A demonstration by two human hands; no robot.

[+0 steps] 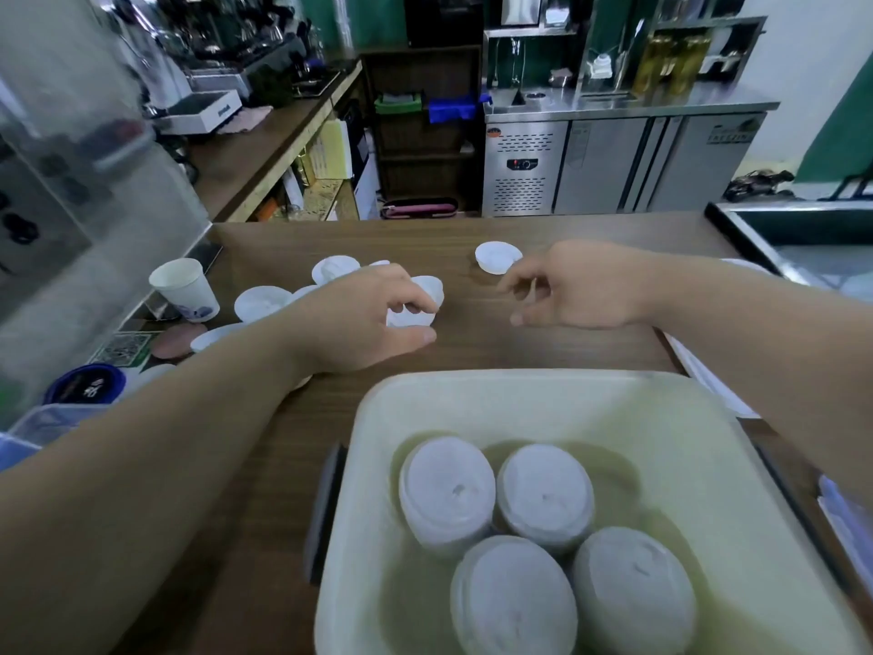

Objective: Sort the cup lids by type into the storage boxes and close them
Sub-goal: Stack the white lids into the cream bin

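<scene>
1. The wooden counter (pixel 472 338) fills the middle of the view, and everything else sits on it.
2. A pale storage box (pixel 519 385) stands open at the near edge, closest to the person, with a dark latch showing on its left side.
3. Inside the box, four stacks of white cup lids (pixel 543 494) stand upright and close together, two behind and two in front, domed tops up.
4. The left hand (pixel 363 319) reaches over the counter beyond the box. Its thumb and curled fingers pinch a small white lid (pixel 408 319), which is low at the counter surface.
5. The right hand (pixel 581 290) is out to the right of it, well apart, with its fingers loosely curled and nothing in them.
6. A scatter of loose white lids (pixel 262 302) lies on the counter to the left of and behind the left hand; one of them, the far lid (pixel 432 286), sits just past the pinching fingers.
7. A white paper cup (pixel 186 288) stands upright at the left end of that scatter.
8. A single lid (pixel 496 257) lies alone further back, just beside the right hand's fingertips; motion blur hides whether they touch it.
</scene>
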